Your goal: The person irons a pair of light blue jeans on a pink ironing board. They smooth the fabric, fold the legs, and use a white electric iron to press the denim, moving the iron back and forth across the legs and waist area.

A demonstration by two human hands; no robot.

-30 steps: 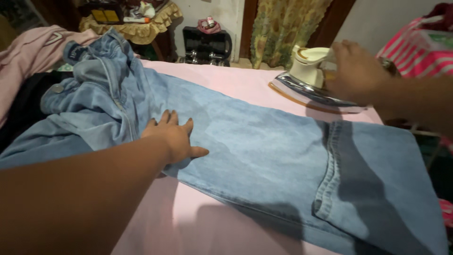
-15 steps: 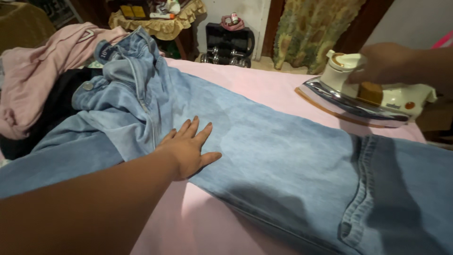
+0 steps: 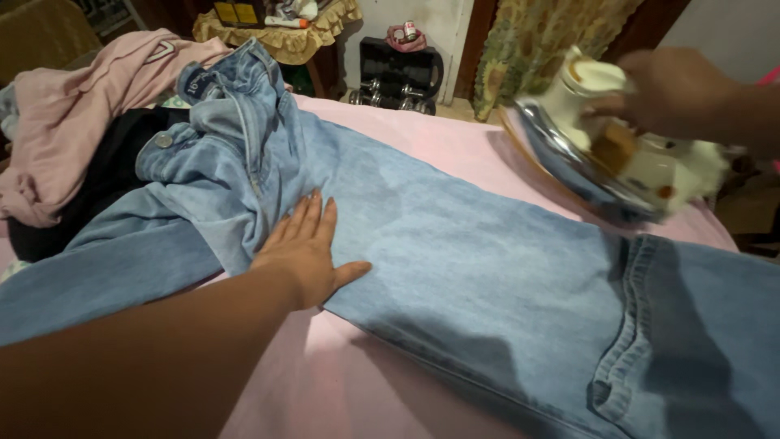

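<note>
A pink sheet [image 3: 422, 142] covers the flat top in front of you, and blue jeans [image 3: 487, 268] lie stretched across it. Your left hand [image 3: 307, 248] rests flat on the jeans with its fingers [image 3: 313, 215] straight and close together, the thumb out to the side. Your right hand [image 3: 678, 85] is wrapped tight around the handle of a white iron [image 3: 605, 154], tipped up above the far edge of the sheet. The jeans leg between your hands is bare. A pink top [image 3: 73, 122] sits bunched at the far left.
</note>
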